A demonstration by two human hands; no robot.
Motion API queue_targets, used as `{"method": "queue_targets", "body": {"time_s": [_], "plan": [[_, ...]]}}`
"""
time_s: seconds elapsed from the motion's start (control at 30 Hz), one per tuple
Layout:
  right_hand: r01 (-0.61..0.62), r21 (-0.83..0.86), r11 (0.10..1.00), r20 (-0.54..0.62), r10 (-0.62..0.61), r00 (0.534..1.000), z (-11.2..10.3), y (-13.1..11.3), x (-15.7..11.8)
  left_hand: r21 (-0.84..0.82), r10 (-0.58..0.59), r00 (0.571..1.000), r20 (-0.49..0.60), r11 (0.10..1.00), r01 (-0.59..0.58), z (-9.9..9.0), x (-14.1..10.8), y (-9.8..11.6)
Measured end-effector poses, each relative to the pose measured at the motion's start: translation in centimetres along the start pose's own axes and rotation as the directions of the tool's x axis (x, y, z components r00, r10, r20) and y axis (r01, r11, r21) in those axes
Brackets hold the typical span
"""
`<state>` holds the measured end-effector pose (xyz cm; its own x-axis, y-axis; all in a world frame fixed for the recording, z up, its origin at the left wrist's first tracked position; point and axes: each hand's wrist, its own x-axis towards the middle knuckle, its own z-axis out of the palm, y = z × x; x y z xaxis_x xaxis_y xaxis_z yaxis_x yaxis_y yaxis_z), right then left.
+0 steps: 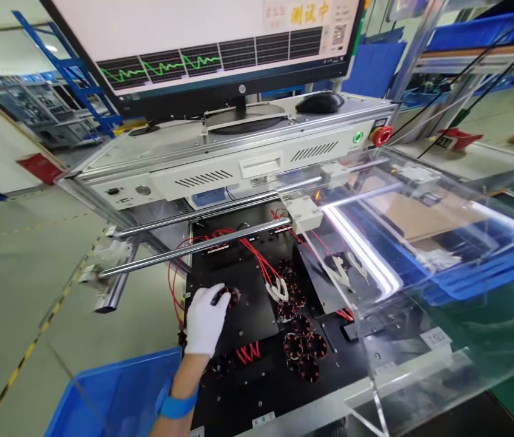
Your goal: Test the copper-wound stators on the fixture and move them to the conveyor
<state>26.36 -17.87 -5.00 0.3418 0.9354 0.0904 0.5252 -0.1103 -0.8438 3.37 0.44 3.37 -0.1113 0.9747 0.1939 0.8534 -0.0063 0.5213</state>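
My left hand (206,320), in a white glove, reaches over the black panel (252,331) of the bench. Its thumb and forefinger close around a small ring-shaped coil part (231,297), black with reddish marks, which is partly hidden by the fingers. To the right of it, white-handled clips (277,290) on red wires lie on the panel. Beyond these clips, several similar ring-shaped coils (301,346) are grouped together. My right hand is out of view.
A monitor (238,88) with green waveforms stands on the tester housing. Two metal rails (197,247) cross above the panel. At right is a clear cover (420,243); a red stop button (381,135) sits behind. A blue bin (115,388) is at lower left.
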Motion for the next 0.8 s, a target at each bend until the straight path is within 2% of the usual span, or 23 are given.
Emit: {"method": "queue_targets", "body": {"time_s": [0.07, 0.17, 0.23, 0.3, 0.37, 0.5, 0.53, 0.6, 0.67, 0.7, 0.73, 0.8], "plan": [[0.078, 0.027, 0.997, 0.042, -0.079, 0.996, 3.1, -1.4, 1.2, -0.004, -0.010, 0.999, 0.038, 1.000, 0.010, 0.5, 1.1, -0.4], [0.184, -0.023, 0.983, 0.015, -0.184, 0.983, 7.5, -3.5, 6.4, -0.055, -0.050, 0.994, 0.099, 0.997, 0.056, 1.1, 0.5, -1.1], [0.176, -0.174, 0.969, 0.010, -0.177, 0.984, 9.6, -4.6, 10.9, -0.143, -0.107, 0.977, 0.185, 0.981, 0.134, 0.8, -0.3, -1.8], [0.130, -0.315, 0.940, 0.076, -0.112, 0.991, 10.9, -5.2, 14.8, -0.204, -0.153, 0.940, 0.304, 0.954, 0.221, 0.0, -0.9, -2.7], [0.094, -0.394, 0.914, 0.161, -0.032, 0.986, 11.3, -5.5, 17.1, -0.197, -0.149, 0.918, 0.366, 0.952, 0.233, -0.8, -1.4, -3.7], [0.068, -0.430, 0.900, 0.267, 0.055, 0.962, 11.2, -5.2, 18.6, -0.048, -0.097, 0.948, 0.304, 0.992, 0.117, -2.9, -1.8, -4.9], [0.057, -0.420, 0.906, 0.288, 0.074, 0.955, 11.1, -5.0, 18.6, 0.005, -0.118, 0.960, 0.255, 0.993, 0.121, -3.3, -1.8, -4.9], [0.049, -0.378, 0.925, 0.312, 0.077, 0.947, 10.9, -4.9, 18.8, 0.073, -0.157, 0.984, 0.081, 0.986, 0.151, -4.1, -1.6, -4.9], [0.104, -0.310, 0.945, 0.325, 0.003, 0.946, 10.6, -5.0, 18.8, 0.012, -0.075, 0.995, -0.062, 0.997, 0.076, -4.3, -1.0, -4.8], [0.141, -0.283, 0.949, 0.316, -0.047, 0.948, 10.4, -5.2, 18.7, -0.059, 0.010, 0.998, -0.068, 0.998, -0.014, -4.2, -0.8, -4.8], [0.171, -0.269, 0.948, 0.293, -0.089, 0.952, 10.1, -5.6, 18.6, -0.146, 0.107, 0.994, -0.023, 0.983, -0.109, -3.8, -0.6, -4.8], [0.196, -0.291, 0.936, 0.231, -0.131, 0.964, 9.5, -6.6, 18.2, -0.311, 0.264, 0.953, 0.147, 0.927, -0.208, -2.6, -0.5, -5.0]]}}
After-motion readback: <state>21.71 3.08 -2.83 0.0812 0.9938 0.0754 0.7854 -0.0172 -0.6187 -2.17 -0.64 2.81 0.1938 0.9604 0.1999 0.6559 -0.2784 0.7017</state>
